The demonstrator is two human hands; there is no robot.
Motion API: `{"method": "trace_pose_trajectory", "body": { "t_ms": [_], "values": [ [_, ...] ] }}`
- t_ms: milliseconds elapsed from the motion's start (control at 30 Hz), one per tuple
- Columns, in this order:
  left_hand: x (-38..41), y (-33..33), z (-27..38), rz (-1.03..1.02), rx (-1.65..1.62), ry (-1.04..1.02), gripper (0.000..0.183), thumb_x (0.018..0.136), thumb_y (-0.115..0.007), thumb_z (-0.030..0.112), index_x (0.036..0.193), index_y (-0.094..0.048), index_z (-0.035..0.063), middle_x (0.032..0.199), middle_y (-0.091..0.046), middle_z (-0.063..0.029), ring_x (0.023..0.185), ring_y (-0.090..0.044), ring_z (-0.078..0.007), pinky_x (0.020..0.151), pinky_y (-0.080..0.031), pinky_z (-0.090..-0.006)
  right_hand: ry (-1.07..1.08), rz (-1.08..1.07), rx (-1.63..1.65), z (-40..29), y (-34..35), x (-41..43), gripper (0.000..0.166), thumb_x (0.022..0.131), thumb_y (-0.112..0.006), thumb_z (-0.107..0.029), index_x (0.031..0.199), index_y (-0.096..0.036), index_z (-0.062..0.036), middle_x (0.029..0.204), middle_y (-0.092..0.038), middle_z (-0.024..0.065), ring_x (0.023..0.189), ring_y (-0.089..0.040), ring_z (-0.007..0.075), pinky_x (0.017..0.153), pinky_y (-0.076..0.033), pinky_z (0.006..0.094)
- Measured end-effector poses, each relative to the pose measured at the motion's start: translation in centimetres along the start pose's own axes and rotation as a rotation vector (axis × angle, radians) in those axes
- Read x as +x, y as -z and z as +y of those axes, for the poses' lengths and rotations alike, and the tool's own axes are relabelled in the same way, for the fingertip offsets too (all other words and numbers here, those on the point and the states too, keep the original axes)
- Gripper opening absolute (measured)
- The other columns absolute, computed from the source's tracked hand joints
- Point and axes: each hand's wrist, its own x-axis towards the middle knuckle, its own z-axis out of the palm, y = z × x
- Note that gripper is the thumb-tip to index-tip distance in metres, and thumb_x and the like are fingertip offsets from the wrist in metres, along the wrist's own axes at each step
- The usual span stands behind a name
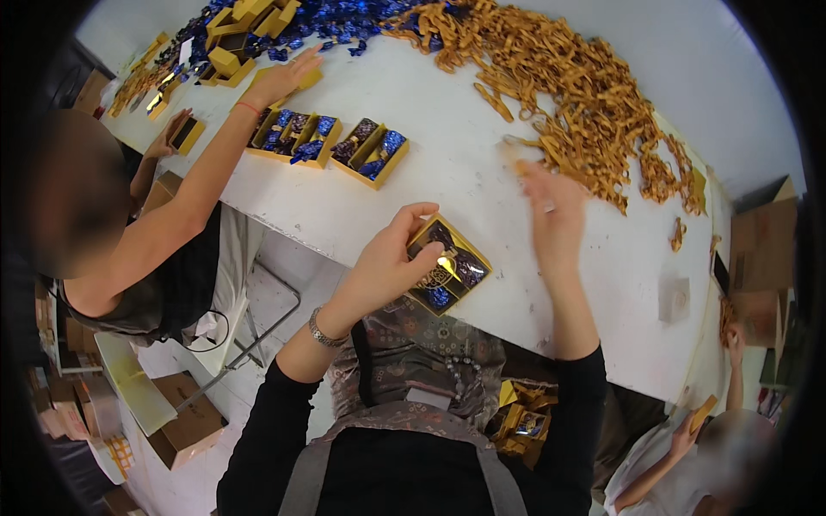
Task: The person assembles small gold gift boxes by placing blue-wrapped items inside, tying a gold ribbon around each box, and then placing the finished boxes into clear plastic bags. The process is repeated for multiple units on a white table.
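My left hand [393, 264] grips a small gold box [479, 293] at the table's front edge, thumb across its clear top. Through that top show dark and blue foil-wrapped pieces, with a round gold print above them. My right hand [556, 200] is blurred beside a large heap of golden-brown ribbon loops [568, 84]. A blurred tan shape lies at its fingertips; whether the fingers hold a loop is unclear. Left of the box, an open gold box [373, 184] has two compartments with dark and blue wrapped pieces. Similar filled boxes [284, 155] stand beside it.
A co-worker's arm [200, 180] reaches over the table at left, the other hand holding a small box [188, 136]. Blue wrapped pieces [342, 19] and empty gold boxes [226, 61] are heaped at the back. Another person's hand [684, 438] holds a gold item at lower right.
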Motion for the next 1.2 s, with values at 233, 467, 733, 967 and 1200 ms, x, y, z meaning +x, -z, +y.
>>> {"method": "trace_pose_trajectory", "body": {
  "t_ms": [233, 467, 733, 967, 1200],
  "values": [
    [-0.9, -1.0, 0.1, -0.021, 0.336, -0.027, 0.105, 0.082, -0.070, 0.037, 0.147, 0.001, -0.0016, 0.092, -0.065, -0.0160, 0.078, -0.065, -0.0275, 0.070, -0.050, -0.0333, -0.025, -0.345, 0.154, -6.2, 1.4, -4.4, 0.008, 0.078, -0.073, -0.012, 0.087, -0.072, -0.0124, 0.079, -0.065, -0.0021, 0.076, -0.058, 0.0137, 0.091, -0.032, 0.0359],
    [-1.3, -1.0, -0.6, -0.063, 0.278, -0.178, 0.101, 0.084, -0.070, 0.034, 0.150, 0.001, 0.0053, 0.093, -0.067, -0.0120, 0.080, -0.066, -0.0257, 0.074, -0.049, -0.0311, -0.081, -0.497, 0.209, -6.9, 2.7, -4.8, 0.010, 0.076, -0.076, -0.014, 0.080, -0.067, -0.0110, 0.072, -0.062, -0.0045, 0.065, -0.052, 0.0108, 0.093, -0.030, 0.0337],
    [-2.4, 0.0, 0.5, -0.291, -0.065, -0.114, 0.083, 0.083, -0.070, 0.030, 0.149, -0.025, 0.0085, 0.083, -0.064, -0.0045, 0.073, -0.055, -0.0091, 0.070, -0.044, -0.0228, -0.197, -0.841, 0.447, -6.0, 3.9, -5.3, 0.030, 0.071, -0.082, -0.031, 0.080, -0.062, -0.0102, 0.070, -0.062, -0.0046, 0.064, -0.053, 0.0116, 0.084, -0.037, 0.0306],
    [-2.8, 1.3, 1.4, -0.149, -0.525, -0.206, 0.081, 0.082, -0.069, 0.043, 0.139, -0.039, -0.0059, 0.084, -0.065, -0.0052, 0.073, -0.058, -0.0073, 0.066, -0.045, -0.0208, -0.190, -0.718, 1.007, -5.4, 1.9, -9.3, 0.044, 0.063, -0.088, -0.030, 0.089, -0.062, -0.0053, 0.094, -0.066, 0.0024, 0.094, -0.061, 0.0157, 0.085, -0.044, 0.0334],
    [-2.9, 0.6, 1.9, -0.068, -0.106, -0.126, 0.067, 0.075, -0.072, 0.052, 0.111, -0.052, -0.0011, 0.092, -0.062, -0.0052, 0.086, -0.059, -0.0116, 0.078, -0.046, -0.0230, -0.678, -0.395, 1.476, -6.2, -2.0, -15.2, 0.045, 0.066, -0.084, 0.001, 0.103, -0.060, 0.0025, 0.099, -0.065, 0.0086, 0.091, -0.063, 0.0154, 0.082, -0.051, 0.0310]
  ]
}}
